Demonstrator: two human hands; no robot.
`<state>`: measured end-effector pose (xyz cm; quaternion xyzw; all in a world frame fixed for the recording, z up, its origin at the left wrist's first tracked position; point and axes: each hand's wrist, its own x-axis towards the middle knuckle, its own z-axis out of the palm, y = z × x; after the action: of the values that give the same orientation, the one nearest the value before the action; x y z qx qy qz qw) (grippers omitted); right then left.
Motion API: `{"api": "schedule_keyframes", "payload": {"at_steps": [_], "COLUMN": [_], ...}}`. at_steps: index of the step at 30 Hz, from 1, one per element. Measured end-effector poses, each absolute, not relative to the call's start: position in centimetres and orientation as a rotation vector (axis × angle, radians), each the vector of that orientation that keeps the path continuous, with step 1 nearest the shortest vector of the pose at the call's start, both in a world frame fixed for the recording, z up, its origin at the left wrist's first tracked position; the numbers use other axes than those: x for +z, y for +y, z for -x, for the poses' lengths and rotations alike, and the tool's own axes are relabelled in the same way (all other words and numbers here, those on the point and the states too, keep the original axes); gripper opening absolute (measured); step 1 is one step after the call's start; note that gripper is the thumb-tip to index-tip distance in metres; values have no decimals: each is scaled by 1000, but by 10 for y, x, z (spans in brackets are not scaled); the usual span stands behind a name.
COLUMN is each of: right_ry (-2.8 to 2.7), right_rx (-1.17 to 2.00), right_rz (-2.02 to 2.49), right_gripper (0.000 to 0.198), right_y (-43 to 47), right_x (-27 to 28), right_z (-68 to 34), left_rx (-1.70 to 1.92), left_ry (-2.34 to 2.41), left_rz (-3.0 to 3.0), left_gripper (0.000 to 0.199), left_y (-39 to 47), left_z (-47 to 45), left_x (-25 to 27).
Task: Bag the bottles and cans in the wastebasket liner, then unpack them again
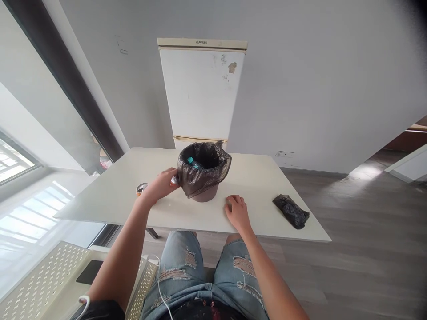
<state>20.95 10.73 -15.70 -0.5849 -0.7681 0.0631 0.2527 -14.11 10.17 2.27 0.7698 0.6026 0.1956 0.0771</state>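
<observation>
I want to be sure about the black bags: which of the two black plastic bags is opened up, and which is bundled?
The bag lining the small bin is opened, beside the left hand. The black bag right of the right hand lies bundled.

A white fridge stands against the wall behind the white table. A crumpled black bag lies near the table's right edge, and a perforated white rack sits low on the left.

I see thin, glossy, crinkled black plastic lining the bin on a smooth matt white table.
</observation>
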Motion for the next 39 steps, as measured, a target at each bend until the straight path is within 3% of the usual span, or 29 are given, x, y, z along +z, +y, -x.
{"api": "schedule_keyframes", "payload": {"at_steps": [7, 10, 13, 15, 18, 21, 26, 31, 35, 37, 39], "right_ry": [-2099, -2089, -2085, -2087, -2086, -2080, -2059, -2071, -2067, -2056, -2052], "right_rx": [178, 173, 161, 160, 161, 149, 126, 113, 107, 101, 93], "right_rz": [1582, 1578, 1571, 1570, 1570, 1556, 1543, 1544, 1539, 1537, 1536], "right_gripper": [32, 31, 30, 29, 28, 28, 28, 28, 28, 28, 27], "right_y": [107, 107, 106, 106, 105, 105, 106, 106, 107, 108, 109], "right_x": [-155, -156, -155, -154, -154, -154, -154, -154, -158, -160, -161], "right_z": [-209, -209, -209, -208, -208, -207, -206, -207, -208, -208, -208], "left_rx": [1877, 2164, 2071, 1820, 1383, 1212, 1610, 1996, 1532, 1197, 1008], "left_ry": [1781, 1524, 1392, 1357, 1528, 1713, 1706, 2239, 2623, 2591, 2523], "left_rz": [-1752, -1689, -1800, -1931, -2089, -2159, -2176, -1683, -1379, -1360, -1389], "left_gripper": [42, 42, 46, 45, 34, 23, 16, 24, 67, 66, 53], "left_y": [89, 101, 121, 134, 149, 153, 123, 71, 53, 51, 51], "left_z": [126, 104, 76, 60, 42, 36, 55, 107, 150, 165, 174], "left_x": [74, 91, 98, 96, 86, 84, 87, 47, -2, -23, -39]}}
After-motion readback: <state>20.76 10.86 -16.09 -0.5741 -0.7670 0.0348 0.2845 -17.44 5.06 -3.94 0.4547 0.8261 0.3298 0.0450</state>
